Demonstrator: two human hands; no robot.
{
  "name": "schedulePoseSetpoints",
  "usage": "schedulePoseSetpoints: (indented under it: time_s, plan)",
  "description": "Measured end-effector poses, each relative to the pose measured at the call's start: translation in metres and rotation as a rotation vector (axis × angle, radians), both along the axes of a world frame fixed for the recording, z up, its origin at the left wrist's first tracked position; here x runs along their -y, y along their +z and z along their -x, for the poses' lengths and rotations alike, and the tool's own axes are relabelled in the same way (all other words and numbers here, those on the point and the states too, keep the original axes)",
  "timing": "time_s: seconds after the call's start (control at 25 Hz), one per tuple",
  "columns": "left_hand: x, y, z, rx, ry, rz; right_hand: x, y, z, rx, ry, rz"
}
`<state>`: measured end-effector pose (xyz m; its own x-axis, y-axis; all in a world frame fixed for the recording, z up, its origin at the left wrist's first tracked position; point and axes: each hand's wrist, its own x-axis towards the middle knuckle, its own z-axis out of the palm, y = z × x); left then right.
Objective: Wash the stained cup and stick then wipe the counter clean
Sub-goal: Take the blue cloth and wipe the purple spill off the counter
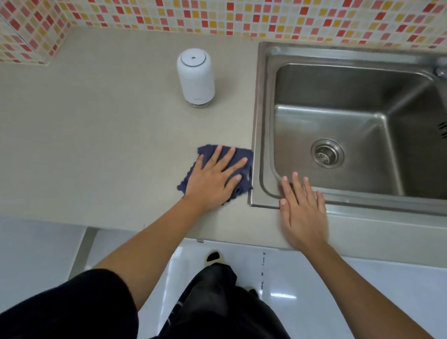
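Fingers of the left hand press a rumpled navy cloth.

I am finding no text that I can read anywhere in this view. The white cylindrical canister, standing in the upper middle of the frame, is showing a faint grey mark low on its side. It is coming through too small and blurred for me to make out any letters or numbers.
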<state>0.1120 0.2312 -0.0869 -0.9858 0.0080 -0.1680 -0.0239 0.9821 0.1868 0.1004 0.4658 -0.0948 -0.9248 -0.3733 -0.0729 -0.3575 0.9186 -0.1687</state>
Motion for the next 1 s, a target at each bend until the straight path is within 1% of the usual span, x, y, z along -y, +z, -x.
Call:
schedulePoseSetpoints:
  time_s: [0.16, 0.2, 0.28, 0.36, 0.4, 0.44, 0.48, 0.56, 0.6, 0.64, 0.76, 0.84, 0.88, 0.92, 0.96, 1.0]
  plan:
    - [0.001, 0.011, -0.067, 0.048, -0.147, -0.038, 0.0, 0.003, 0.0, 0.033, -0.012, 0.018]
    - [0.007, 0.017, -0.07, 0.053, -0.131, -0.056, 0.001, 0.004, 0.001, 0.058, -0.033, 0.048]
    - [0.021, 0.034, -0.061, -0.001, 0.005, -0.134, 0.013, 0.014, 0.006, 0.118, -0.04, 0.171]
    - [0.037, 0.047, -0.047, -0.075, 0.102, -0.215, 0.037, 0.026, 0.015, 0.151, 0.06, 0.291]
    - [0.044, 0.048, -0.041, -0.08, 0.109, -0.248, 0.051, 0.032, 0.02, 0.158, 0.125, 0.3]
    - [0.049, 0.047, -0.036, -0.067, 0.107, -0.258, 0.064, 0.036, 0.024, 0.161, 0.174, 0.279]
    - [0.054, 0.045, -0.033, -0.042, 0.098, -0.227, 0.076, 0.041, 0.027, 0.166, 0.191, 0.243]
    - [0.058, 0.041, -0.032, 0.02, 0.033, -0.107, 0.091, 0.047, 0.031, 0.179, 0.161, 0.179]
    - [0.059, 0.04, -0.032, 0.042, 0.004, -0.081, 0.095, 0.049, 0.032, 0.179, 0.147, 0.145]
    - [0.061, 0.04, -0.033, 0.053, -0.003, -0.093, 0.098, 0.051, 0.032, 0.181, 0.135, 0.11]
    - [0.064, 0.045, -0.033, 0.046, 0.035, -0.239, 0.102, 0.061, 0.031, 0.222, 0.072, 0.07]
    - [0.067, 0.05, -0.029, 0.084, -0.008, -0.253, 0.104, 0.064, 0.028, 0.289, 0.116, 0.046]
    - [0.069, 0.054, -0.025, 0.092, -0.012, -0.297, 0.104, 0.065, 0.026, 0.318, 0.155, 0.05]
    - [0.07, 0.062, -0.02, 0.081, 0.001, -0.368, 0.104, 0.067, 0.025, 0.342, 0.173, 0.09]
    - [0.071, 0.072, -0.013, 0.053, 0.026, -0.448, 0.101, 0.071, 0.029, 0.366, 0.149, 0.189]
    - [0.072, 0.086, -0.005, 0.012, 0.055, -0.511, 0.098, 0.079, 0.037, 0.413, 0.095, 0.336]
